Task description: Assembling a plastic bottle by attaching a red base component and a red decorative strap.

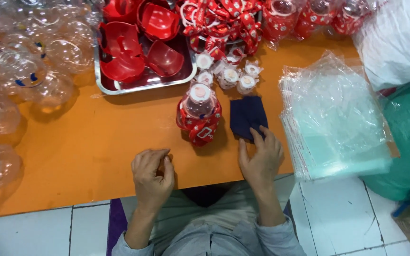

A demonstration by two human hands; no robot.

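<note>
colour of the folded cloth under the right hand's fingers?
Dark navy blue, plain. The small folded fabric cloth on the orange table shows best in the head view.

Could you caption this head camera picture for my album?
Right hand touches a dark blue cloth beside a red-strapped bottle; left hand rests curled.
</note>
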